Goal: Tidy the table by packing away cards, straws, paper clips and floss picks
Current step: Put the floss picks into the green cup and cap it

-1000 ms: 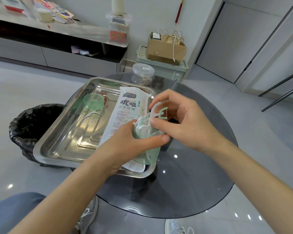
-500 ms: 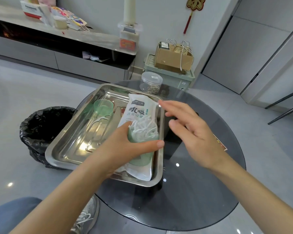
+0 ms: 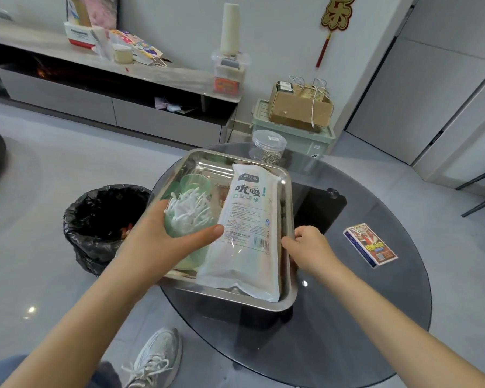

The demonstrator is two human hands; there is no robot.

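Note:
My left hand grips a green cup of white floss picks over the left half of the steel tray. A white bag of straws lies lengthwise in the tray's right half. A second green cup sits in the tray behind the held one. My right hand holds the tray's right rim, fingers curled over the edge. A card box lies on the dark glass table to the right. A clear jar of paper clips stands behind the tray.
A bin lined with a black bag stands on the floor left of the table. A green storage box carrying a cardboard box sits against the wall behind. My shoe is below the table edge.
My right hand dropped its floss pick into the cup, then moved down to the tray's right rim. My left hand carried the cup leftward, off the straw bag.

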